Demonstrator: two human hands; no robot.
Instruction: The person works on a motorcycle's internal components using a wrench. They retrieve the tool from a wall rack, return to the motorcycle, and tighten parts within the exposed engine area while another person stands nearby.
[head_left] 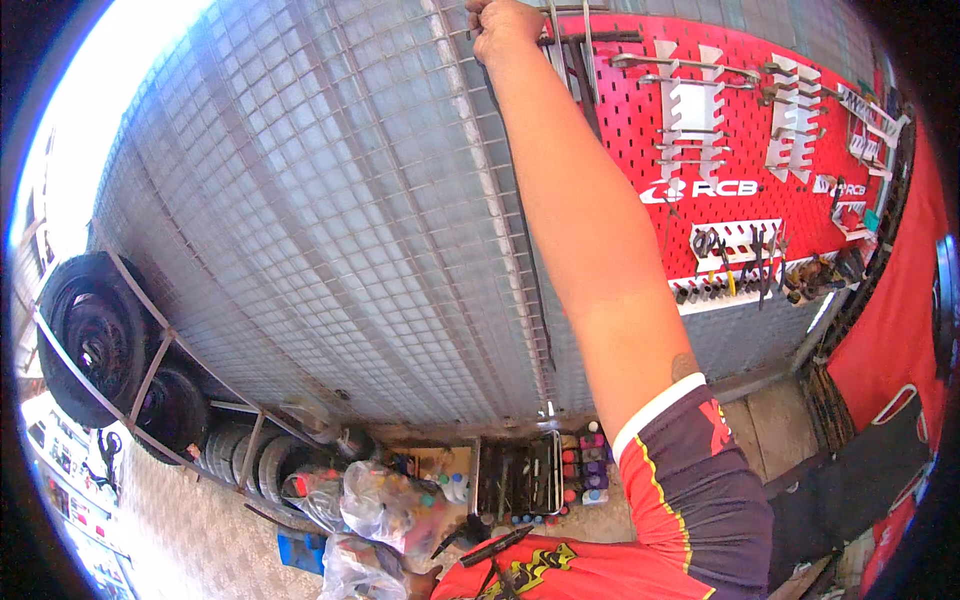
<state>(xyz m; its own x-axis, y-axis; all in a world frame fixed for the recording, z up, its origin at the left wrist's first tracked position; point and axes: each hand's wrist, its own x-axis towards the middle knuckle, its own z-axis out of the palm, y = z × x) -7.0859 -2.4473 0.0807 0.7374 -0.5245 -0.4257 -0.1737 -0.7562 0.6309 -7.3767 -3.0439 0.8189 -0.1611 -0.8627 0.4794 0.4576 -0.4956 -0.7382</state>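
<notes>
Fingers (pixel 479 9) of a raised right hand (pixel 508 32) appear curled just beyond the upper left corner of a red pegboard (pixel 745 130), partly cut off by the top of the view; whether they are clamped on anything cannot be told. Wire mesh (pixel 300 200) over grey metal sheeting fills the wall left of the pegboard, the bare right arm (pixel 580 200) stretched across it beside the board's left edge. Tyres (pixel 90 340) sit in a metal-framed rack, well below and to the left of the pegboard; clear plastic bags (pixel 380 505) and a metal tray (pixel 515 475) of tools lie lower left of it, nearer the board's side. Beside those bags, far below the pegboard, shows part of the left hand (pixel 422 584), its finger state hidden. Across the pegboard's upper left corner lies a dark bar (pixel 612 36), just to the right of the right hand, its long axis running roughly sideways, near level with the wrist; the right hand is clearly the nearer, the left well apart. Wrenches (pixel 690 66) rest on white holders farther right on the pegboard. Thinnest of all, a black cord (pixel 531 256) runs downward along the mesh, left of the board, its upper end near the right wrist.
</notes>
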